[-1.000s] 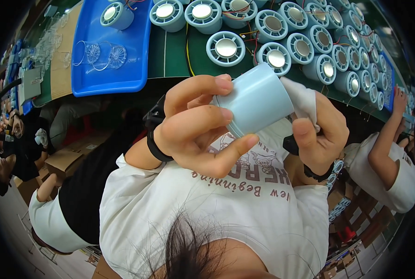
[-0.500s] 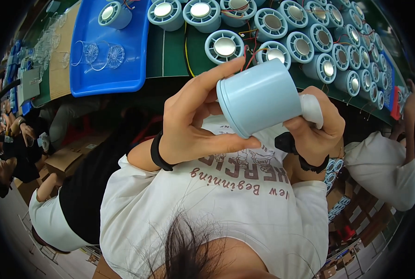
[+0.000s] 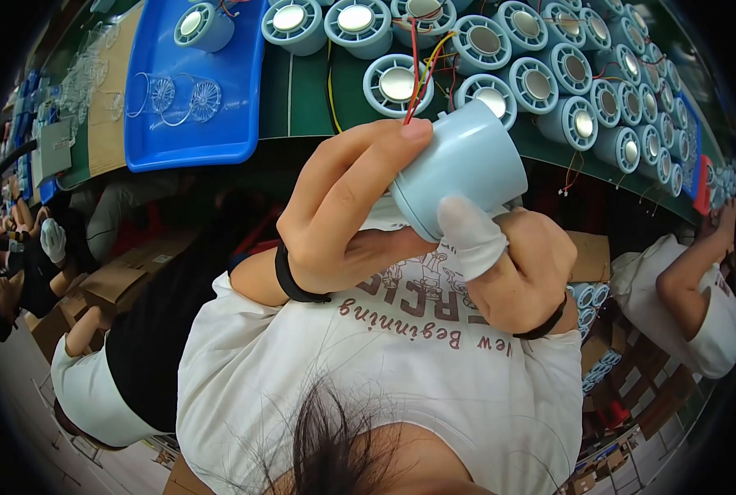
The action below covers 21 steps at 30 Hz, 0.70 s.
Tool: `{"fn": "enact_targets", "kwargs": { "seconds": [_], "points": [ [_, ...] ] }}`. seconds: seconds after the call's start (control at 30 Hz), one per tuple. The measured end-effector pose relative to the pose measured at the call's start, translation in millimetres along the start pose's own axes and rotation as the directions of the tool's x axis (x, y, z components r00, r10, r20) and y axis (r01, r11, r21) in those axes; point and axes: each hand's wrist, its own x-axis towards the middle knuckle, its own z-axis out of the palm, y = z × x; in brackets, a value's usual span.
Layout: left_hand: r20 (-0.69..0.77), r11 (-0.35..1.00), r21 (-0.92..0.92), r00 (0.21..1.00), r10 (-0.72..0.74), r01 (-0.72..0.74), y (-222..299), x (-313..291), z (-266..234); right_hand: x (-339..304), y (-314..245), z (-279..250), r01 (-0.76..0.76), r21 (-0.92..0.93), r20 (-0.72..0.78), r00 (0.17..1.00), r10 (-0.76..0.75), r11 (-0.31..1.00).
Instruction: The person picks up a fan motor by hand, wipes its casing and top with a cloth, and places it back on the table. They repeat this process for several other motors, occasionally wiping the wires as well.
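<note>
A smooth light-blue cylindrical housing is held tilted in front of my chest. My left hand is closed round its left end, fingertips at the upper edge and thumb underneath. Red and yellow wires rise from that end above my fingertips. My right hand is closed against the lower right of the housing. One of its digits wears a white finger cot and lies on the housing's side. The other fingers are curled, and their tips are hidden.
Many similar light-blue housings with silver discs crowd the green table. A blue tray at the left holds another housing and clear cups. Co-workers sit on both sides; one person's arm shows at the right.
My right hand has moved from the housing's right end to its lower side, the finger cot now against its wall. The housing has turned slightly, and its wires now stand up.
</note>
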Motion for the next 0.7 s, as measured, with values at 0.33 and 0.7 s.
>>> {"fn": "enact_targets", "kwargs": {
  "seconds": [0.33,0.7],
  "points": [
    [-0.033,0.964,-0.169,0.976,-0.215,0.207,5,1,7,10,-6,2,-0.145,-0.083,0.063,0.987,0.150,0.986],
    [-0.045,0.912,-0.285,0.946,-0.321,0.296,10,-5,8,13,4,1,-0.232,-0.054,0.044,0.971,0.235,0.971]
  ]
}}
